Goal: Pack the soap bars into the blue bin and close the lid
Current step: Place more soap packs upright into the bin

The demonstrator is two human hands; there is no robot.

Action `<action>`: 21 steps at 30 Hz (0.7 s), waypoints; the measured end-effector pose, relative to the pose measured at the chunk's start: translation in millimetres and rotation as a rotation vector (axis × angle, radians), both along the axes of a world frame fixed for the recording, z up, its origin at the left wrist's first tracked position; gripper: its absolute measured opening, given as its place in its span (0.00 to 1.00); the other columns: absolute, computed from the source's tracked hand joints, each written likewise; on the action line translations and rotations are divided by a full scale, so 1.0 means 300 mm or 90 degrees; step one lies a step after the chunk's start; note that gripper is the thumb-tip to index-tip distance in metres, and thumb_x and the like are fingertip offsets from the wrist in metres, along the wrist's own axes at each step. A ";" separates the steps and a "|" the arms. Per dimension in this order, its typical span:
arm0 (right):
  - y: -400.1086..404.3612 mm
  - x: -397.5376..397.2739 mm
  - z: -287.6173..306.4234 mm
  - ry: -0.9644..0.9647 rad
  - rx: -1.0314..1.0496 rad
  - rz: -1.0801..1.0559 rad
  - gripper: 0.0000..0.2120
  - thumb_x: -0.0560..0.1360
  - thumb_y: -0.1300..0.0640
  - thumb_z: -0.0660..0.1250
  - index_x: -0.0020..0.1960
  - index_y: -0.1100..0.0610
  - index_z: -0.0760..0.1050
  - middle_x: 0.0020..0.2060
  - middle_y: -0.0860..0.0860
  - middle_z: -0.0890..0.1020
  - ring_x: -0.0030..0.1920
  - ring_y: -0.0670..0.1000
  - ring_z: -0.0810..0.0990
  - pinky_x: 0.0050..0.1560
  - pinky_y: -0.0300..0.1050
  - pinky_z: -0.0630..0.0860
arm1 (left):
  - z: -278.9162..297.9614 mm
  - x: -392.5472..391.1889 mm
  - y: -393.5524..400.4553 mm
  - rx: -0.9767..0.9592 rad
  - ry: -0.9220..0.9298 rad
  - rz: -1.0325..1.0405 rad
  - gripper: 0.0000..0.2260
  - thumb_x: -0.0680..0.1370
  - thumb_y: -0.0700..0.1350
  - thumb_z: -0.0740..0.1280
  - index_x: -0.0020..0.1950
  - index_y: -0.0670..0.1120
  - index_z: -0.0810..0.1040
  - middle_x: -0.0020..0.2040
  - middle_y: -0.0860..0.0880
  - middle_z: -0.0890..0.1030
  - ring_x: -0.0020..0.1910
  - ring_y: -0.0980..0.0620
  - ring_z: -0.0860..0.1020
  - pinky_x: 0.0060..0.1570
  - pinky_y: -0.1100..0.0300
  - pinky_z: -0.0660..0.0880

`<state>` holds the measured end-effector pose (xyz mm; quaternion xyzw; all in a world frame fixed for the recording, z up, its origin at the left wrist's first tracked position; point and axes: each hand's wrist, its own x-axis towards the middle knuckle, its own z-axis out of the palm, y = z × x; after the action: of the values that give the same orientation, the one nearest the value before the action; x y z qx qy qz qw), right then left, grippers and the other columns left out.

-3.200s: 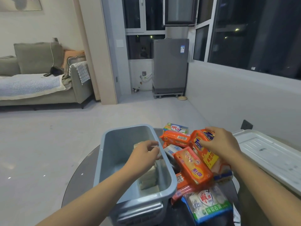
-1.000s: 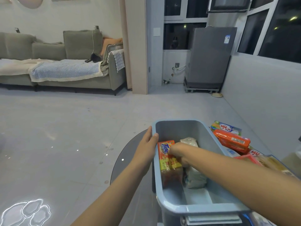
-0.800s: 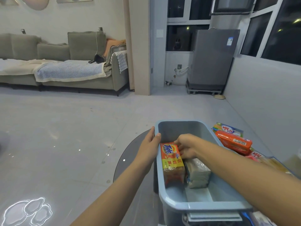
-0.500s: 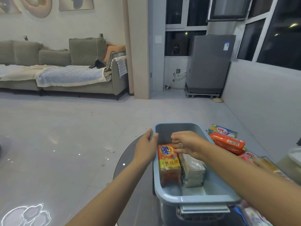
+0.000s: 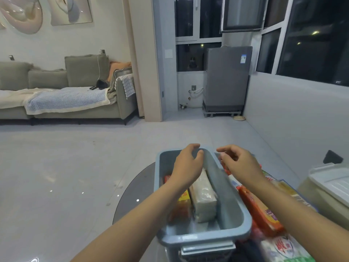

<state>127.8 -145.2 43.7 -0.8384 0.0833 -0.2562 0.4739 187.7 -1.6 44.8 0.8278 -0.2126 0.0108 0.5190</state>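
Two soap bars (image 5: 203,195) stand in the blue bin (image 5: 229,201) beneath the empty, open left hand (image 5: 187,165); the right hand (image 5: 238,160), grip open, hovers over unpacked bars (image 5: 260,210); lid (image 5: 338,184) off.

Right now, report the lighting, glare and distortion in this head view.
Head view: dim indoor light, night-dark windows with small light reflections; glossy floor shows pinpoint glare; wide-angle bending curves the walls; the blue bin and both hands, left and right, are slightly soft, and the soap packs at lower right smear.
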 end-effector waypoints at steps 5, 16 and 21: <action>-0.165 0.047 -0.072 0.060 -0.080 -0.121 0.08 0.73 0.60 0.63 0.49 0.51 0.79 0.45 0.50 0.83 0.40 0.45 0.79 0.39 0.36 0.73 | 0.017 0.018 -0.114 0.059 -0.006 -0.043 0.17 0.80 0.49 0.57 0.69 0.49 0.70 0.68 0.49 0.74 0.66 0.50 0.72 0.68 0.50 0.67; -0.355 0.154 -0.165 0.358 -0.325 -0.094 0.25 0.70 0.38 0.64 0.65 0.41 0.71 0.67 0.51 0.74 0.65 0.56 0.70 0.63 0.51 0.66 | -0.048 0.087 -0.253 0.136 -0.023 -0.024 0.17 0.79 0.49 0.57 0.66 0.47 0.73 0.66 0.46 0.75 0.68 0.46 0.69 0.67 0.45 0.65; -0.375 0.169 -0.198 0.414 -0.390 -0.110 0.28 0.68 0.35 0.64 0.67 0.37 0.66 0.67 0.51 0.72 0.65 0.56 0.69 0.62 0.51 0.63 | -0.072 0.079 -0.265 0.139 -0.029 -0.012 0.16 0.79 0.48 0.57 0.65 0.48 0.74 0.67 0.48 0.74 0.69 0.48 0.66 0.68 0.46 0.65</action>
<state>178.5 -257.6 -15.7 -0.9668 0.2176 -0.0313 0.1304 211.5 -81.1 23.3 0.8770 -0.2322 0.0015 0.4206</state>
